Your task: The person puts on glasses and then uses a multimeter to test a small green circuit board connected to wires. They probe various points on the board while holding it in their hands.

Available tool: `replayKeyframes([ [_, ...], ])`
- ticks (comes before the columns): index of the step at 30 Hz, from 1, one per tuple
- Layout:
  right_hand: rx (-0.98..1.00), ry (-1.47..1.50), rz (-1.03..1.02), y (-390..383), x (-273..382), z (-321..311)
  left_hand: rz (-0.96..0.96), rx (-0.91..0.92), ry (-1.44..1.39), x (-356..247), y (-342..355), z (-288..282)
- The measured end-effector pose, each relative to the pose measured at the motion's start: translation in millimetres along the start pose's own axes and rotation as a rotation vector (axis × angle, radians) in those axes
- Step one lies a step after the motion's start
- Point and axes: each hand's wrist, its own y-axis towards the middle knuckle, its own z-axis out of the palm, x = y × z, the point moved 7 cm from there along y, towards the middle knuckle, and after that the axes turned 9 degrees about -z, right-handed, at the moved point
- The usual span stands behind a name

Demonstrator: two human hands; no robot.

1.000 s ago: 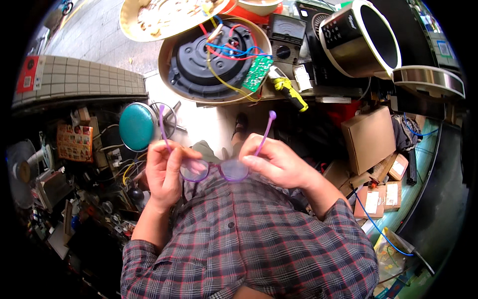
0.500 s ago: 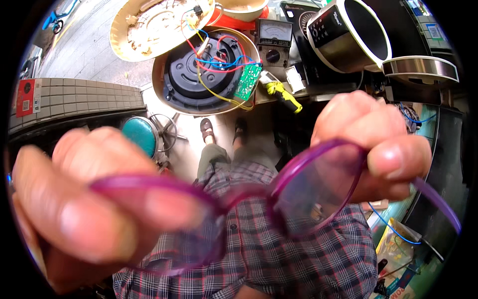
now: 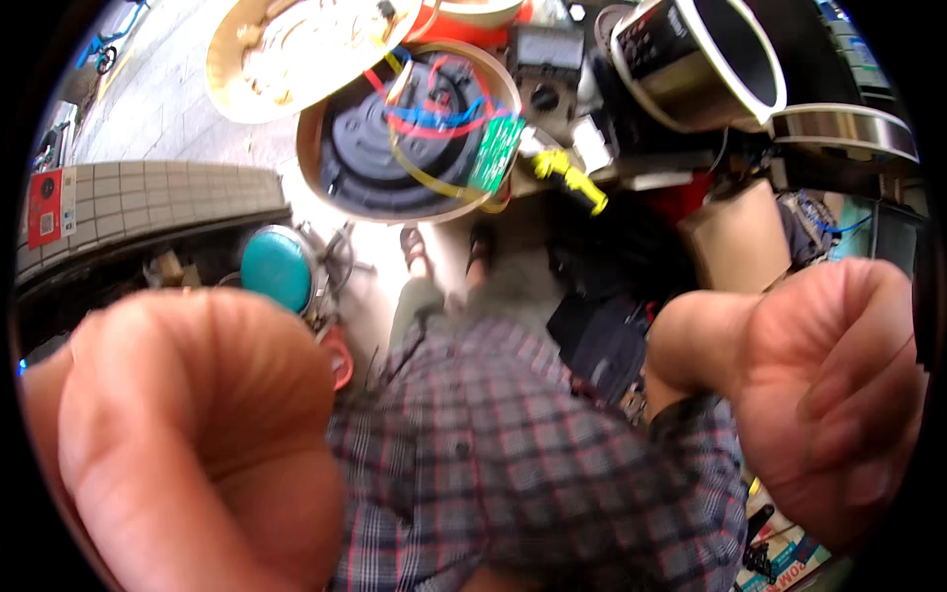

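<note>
Close to the camera, my left hand point(image 3: 207, 434) fills the lower left, its back and wrist toward me and its fingers curled out of sight. On the right, my right hand point(image 3: 829, 385) is raised with bent, closed fingers, slightly blurred. Whatever either hand grips is hidden; the purple-framed eyeglasses seen earlier do not show now. Beyond my hands, an opened round appliance base point(image 3: 370, 163) holds a black inner part, with red, blue and yellow wires and a green circuit board point(image 3: 496, 155) at its right edge. Neither hand touches it.
A cream shell point(image 3: 229, 74) lies behind the base. To the right are an analog multimeter point(image 3: 545, 69), a yellow-and-black tool point(image 3: 570, 181), a steel cooker body point(image 3: 671, 74) and a round steel-banded part point(image 3: 846, 131). A green stool point(image 3: 276, 269) stands on the floor at left.
Both hands have come nearer the camera and turned, moving apart to the sides. The purple eyeglasses they held between them have gone out of view.
</note>
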Motion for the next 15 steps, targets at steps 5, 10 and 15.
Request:
replayKeyframes([
  [5,-0.015,-0.039,0.035,-6,-11,9,0.053,0.002,0.031,31,7,-5],
  [10,-0.029,-0.032,0.088,-10,-15,5,0.048,-0.011,0.099,35,10,-2],
  [15,-0.091,-0.02,0.22,-36,-38,21,0.027,-0.034,0.222,46,-3,-9],
])
